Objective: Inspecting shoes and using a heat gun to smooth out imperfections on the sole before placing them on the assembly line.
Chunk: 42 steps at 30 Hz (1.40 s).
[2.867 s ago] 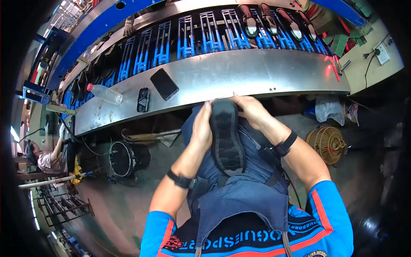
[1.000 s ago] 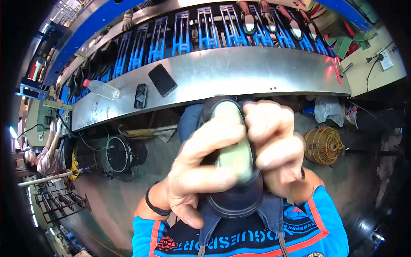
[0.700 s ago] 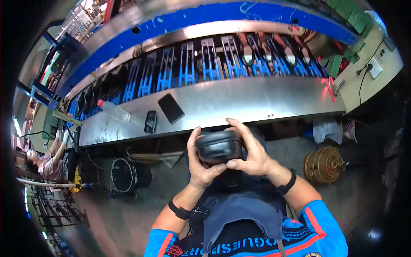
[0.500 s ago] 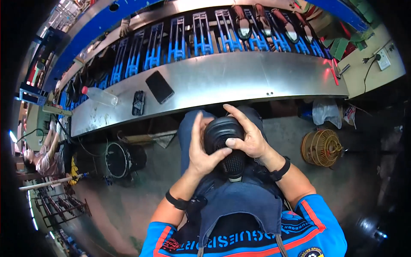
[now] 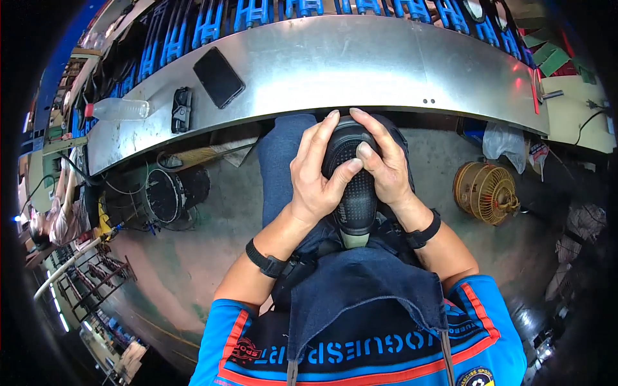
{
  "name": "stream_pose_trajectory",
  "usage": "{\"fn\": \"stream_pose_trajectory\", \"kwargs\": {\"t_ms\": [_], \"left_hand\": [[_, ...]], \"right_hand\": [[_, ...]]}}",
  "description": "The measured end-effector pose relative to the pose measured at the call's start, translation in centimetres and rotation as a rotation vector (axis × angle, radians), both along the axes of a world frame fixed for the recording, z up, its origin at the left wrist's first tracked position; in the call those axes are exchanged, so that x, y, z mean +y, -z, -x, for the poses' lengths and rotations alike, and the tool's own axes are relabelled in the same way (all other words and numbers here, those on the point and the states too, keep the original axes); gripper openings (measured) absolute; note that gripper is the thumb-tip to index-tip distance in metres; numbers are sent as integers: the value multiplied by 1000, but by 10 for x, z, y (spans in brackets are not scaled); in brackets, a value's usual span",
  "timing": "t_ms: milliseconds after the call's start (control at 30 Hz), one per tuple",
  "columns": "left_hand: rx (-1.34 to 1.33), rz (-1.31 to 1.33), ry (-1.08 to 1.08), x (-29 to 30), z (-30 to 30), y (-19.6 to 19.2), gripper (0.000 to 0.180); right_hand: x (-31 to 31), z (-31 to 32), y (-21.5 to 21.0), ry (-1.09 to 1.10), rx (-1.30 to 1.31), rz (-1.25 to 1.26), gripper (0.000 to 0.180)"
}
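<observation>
A black shoe (image 5: 357, 206) rests over my lap with its textured sole facing up. A pale block (image 5: 355, 240), perhaps part of a last, sticks out at the end nearest my body. My left hand (image 5: 314, 170) wraps the shoe's left side, its thumb on the sole. My right hand (image 5: 388, 168) grips the right side, and its thumb presses the sole close to the left thumb. Both sets of fingers reach around the far rounded end, so the shoe's underside stays hidden.
A metal bench (image 5: 309, 71) runs ahead, carrying a phone (image 5: 219, 77), a small black object (image 5: 181, 109) and a plastic bottle (image 5: 122, 109). Behind it stand several blue racks (image 5: 251, 11). A black bucket (image 5: 164, 195) is at left, a yellow caged fan (image 5: 487, 193) at right. Another person (image 5: 61, 219) is far left.
My view has tilted down, so the bench sits higher in the picture. Both hands still hold the shoe, their thumbs now farther along the sole, and more of the sole shows.
</observation>
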<state>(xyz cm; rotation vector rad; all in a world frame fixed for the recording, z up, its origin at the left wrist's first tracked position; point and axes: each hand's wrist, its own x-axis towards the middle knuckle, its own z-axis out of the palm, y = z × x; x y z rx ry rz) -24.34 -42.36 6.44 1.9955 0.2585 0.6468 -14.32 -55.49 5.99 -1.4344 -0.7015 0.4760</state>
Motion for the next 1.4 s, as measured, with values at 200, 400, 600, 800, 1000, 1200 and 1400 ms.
{"fn": "stream_pose_trajectory", "kwargs": {"t_ms": [200,400,600,800,1000,1200,1400], "left_hand": [[3,327,-186,-9,10,-3,73],[-212,1285,-226,3,18,-27,39],[531,40,70,-27,35,-47,80],[153,-138,457,-21,-35,-15,84],[128,408,51,119,-130,-18,53],[144,-82,-586,417,-229,15,67],[525,-296,-602,459,-231,74,91]], "right_hand": [[-6,29,6,46,95,-4,71],[-94,31,-20,-60,-72,213,67],[-135,-13,-73,443,-187,93,53],[-70,-59,-17,496,23,274,55],[35,-241,0,149,126,301,64],[172,-402,59,363,-590,1089,107],[179,-430,47,148,-671,1337,93]]}}
